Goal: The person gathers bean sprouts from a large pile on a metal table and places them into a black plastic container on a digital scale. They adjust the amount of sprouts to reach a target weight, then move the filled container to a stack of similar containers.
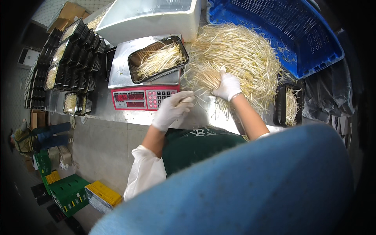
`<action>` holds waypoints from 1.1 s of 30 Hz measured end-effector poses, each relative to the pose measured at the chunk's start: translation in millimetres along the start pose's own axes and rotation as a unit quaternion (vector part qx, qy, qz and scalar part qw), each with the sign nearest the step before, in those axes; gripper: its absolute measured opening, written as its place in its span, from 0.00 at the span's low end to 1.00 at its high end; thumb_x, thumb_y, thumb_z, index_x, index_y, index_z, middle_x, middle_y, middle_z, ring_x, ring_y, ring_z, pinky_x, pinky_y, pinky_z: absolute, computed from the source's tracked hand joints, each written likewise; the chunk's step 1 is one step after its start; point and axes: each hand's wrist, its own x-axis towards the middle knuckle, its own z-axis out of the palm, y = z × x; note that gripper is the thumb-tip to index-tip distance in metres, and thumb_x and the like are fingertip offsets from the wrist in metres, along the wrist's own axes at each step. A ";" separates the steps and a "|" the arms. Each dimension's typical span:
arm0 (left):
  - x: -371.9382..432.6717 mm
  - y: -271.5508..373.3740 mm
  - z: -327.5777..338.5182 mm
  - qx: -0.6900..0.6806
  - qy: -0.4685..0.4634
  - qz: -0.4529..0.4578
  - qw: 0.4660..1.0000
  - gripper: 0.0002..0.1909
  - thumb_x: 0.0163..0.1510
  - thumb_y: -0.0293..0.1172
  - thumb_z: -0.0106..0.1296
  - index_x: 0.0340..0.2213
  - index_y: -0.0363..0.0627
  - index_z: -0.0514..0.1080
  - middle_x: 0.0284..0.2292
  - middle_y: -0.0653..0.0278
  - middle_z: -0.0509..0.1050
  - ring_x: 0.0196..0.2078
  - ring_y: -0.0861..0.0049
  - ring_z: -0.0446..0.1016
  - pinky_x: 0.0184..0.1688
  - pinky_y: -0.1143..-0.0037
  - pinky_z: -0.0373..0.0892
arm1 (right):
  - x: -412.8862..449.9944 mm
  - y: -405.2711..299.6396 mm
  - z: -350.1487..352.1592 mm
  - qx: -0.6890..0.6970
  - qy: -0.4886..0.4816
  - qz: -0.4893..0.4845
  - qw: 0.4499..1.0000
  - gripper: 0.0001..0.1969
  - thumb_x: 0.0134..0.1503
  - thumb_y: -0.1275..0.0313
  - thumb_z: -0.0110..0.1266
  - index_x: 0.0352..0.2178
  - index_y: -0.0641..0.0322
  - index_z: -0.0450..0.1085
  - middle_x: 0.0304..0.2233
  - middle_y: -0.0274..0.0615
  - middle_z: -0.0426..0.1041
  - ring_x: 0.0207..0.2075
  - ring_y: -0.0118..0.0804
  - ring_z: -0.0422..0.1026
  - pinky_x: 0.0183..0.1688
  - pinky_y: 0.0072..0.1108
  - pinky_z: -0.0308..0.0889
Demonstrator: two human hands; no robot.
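My right hand (227, 85), in a white glove, grips a bunch of bean sprouts at the near left side of a large heap of sprouts (246, 50). My left hand (176, 108), gloved too, hovers by the front right corner of a red digital scale (132, 99); its fingers are curled, and whether they pinch anything cannot be told. On the scale's metal pan lies a tilted black plastic tray (136, 75), partly filled with sprouts (161, 60). Another black tray with sprouts (291, 107) stands to the right of the heap, near the table's edge.
Stacked black trays of sprouts (73, 58) stand at left. Behind the scale is a white foam box (152, 26); a blue perforated crate (305, 44) tilts behind the heap. Black plastic bags (329, 88) lie at right. A person (38, 135) and crates (70, 191) are on the floor side.
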 end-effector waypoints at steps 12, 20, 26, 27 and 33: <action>60.2 18.9 -129.5 -0.062 0.289 0.224 0.929 0.41 0.46 0.18 0.54 0.59 0.38 0.46 0.57 0.53 0.55 0.58 0.71 0.56 0.59 0.75 0.53 | 4.9 12.5 0.4 0.084 0.044 0.005 0.995 0.43 0.32 0.57 0.63 0.50 0.65 0.60 0.34 0.50 0.74 0.37 0.40 0.74 0.41 0.23 0.68; 66.7 33.2 -133.0 -0.286 0.142 0.137 0.938 0.32 0.35 0.14 0.38 0.48 0.36 0.61 0.37 0.56 0.72 0.35 0.71 0.74 0.35 0.77 0.73 | -19.6 22.4 -37.9 0.400 0.221 -0.107 0.883 0.44 0.33 0.70 0.65 0.54 0.65 0.55 0.44 0.49 0.71 0.43 0.41 0.71 0.48 0.24 0.65; 77.2 54.7 -83.1 -0.029 0.104 0.145 0.983 0.29 0.49 0.22 0.43 0.55 0.39 0.57 0.44 0.57 0.68 0.47 0.70 0.68 0.50 0.75 0.64 | -25.6 -83.0 -100.5 -0.103 0.305 -0.188 0.928 0.38 0.38 0.80 0.53 0.53 0.78 0.50 0.27 0.50 0.68 0.28 0.48 0.69 0.30 0.33 0.64; 84.5 48.9 -72.3 0.058 0.104 0.211 0.970 0.29 0.51 0.24 0.43 0.56 0.39 0.56 0.46 0.57 0.67 0.50 0.69 0.65 0.54 0.74 0.60 | -20.8 -93.0 -97.7 -0.160 0.311 -0.220 0.911 0.36 0.38 0.82 0.50 0.53 0.80 0.50 0.25 0.50 0.67 0.26 0.48 0.68 0.28 0.35 0.63; 72.6 29.1 -94.6 -0.134 0.082 0.126 0.980 0.25 0.56 0.29 0.40 0.56 0.38 0.56 0.55 0.52 0.61 0.58 0.66 0.58 0.59 0.75 0.53 | 16.1 -166.6 -82.4 -0.006 0.171 -0.252 0.953 0.38 0.34 0.66 0.60 0.48 0.73 0.59 0.35 0.54 0.70 0.39 0.49 0.70 0.44 0.30 0.65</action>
